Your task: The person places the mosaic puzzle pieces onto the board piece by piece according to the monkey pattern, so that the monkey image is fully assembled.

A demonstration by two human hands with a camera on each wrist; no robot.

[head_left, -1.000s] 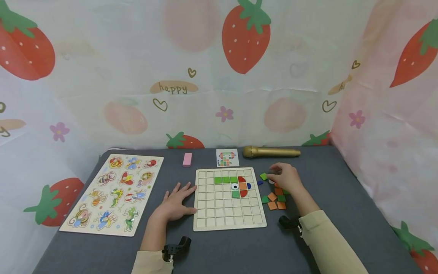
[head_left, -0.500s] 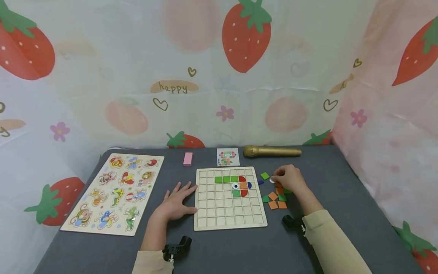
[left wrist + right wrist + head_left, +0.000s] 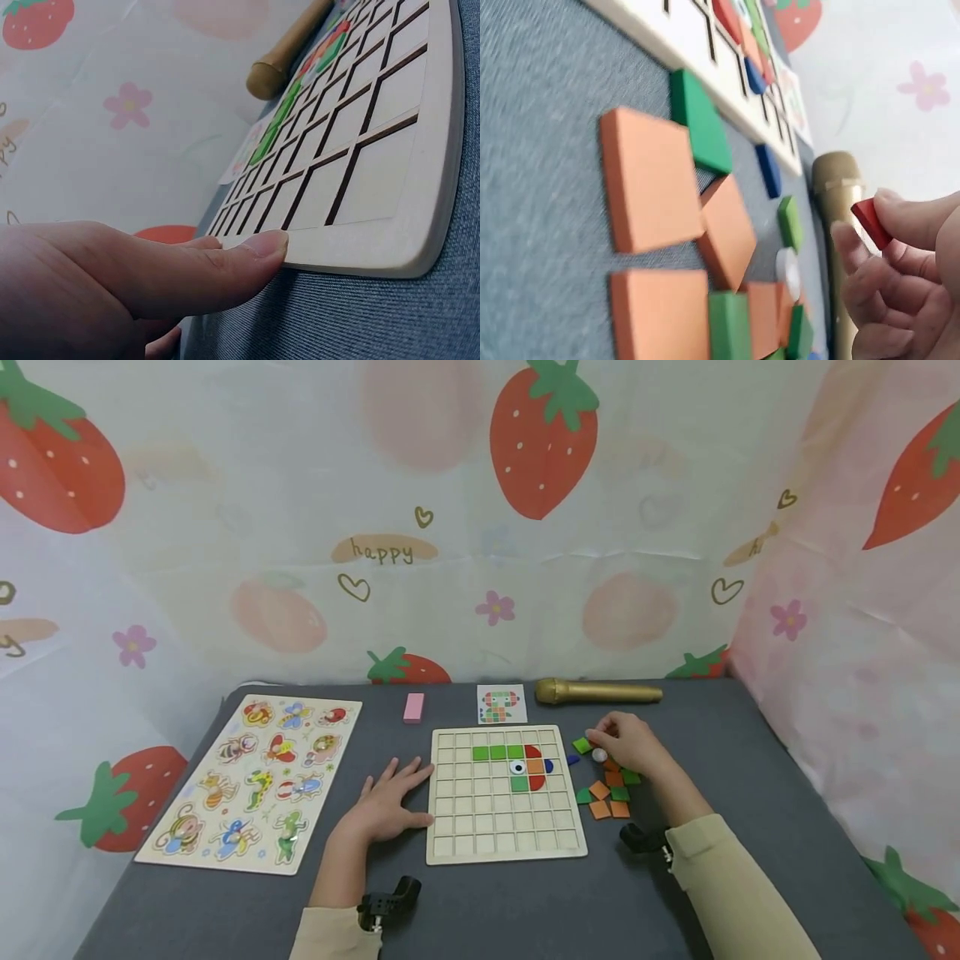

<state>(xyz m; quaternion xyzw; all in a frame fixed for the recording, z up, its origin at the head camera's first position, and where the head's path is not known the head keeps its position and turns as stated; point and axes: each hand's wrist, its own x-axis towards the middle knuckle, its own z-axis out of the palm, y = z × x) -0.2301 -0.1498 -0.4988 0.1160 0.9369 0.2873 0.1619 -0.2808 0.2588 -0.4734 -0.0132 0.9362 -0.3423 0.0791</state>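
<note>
My right hand (image 3: 630,747) is over the far end of a loose pile of tiles, right of the wooden grid board (image 3: 480,831). Thumb and fingers pinch a small red tile (image 3: 872,223), seen in the right wrist view. Just below that hand lies a white round piece (image 3: 599,755), with a light green tile (image 3: 582,746) beside it. My left hand (image 3: 384,803) lies with fingers spread at the board's left edge, its thumb at the rim in the left wrist view. Green, red, orange and blue tiles and an eye piece (image 3: 517,767) sit in the grid's upper right.
Several orange tiles (image 3: 599,810) and green ones lie right of the board. Behind it are a picture card (image 3: 502,705), a pink block (image 3: 413,708) and a gold microphone-shaped object (image 3: 600,692). An animal puzzle board (image 3: 258,777) lies at the left.
My right hand has gone from the white round piece to a red tile, shifting slightly toward the back. The white piece now lies uncovered. My left hand stays in place.
</note>
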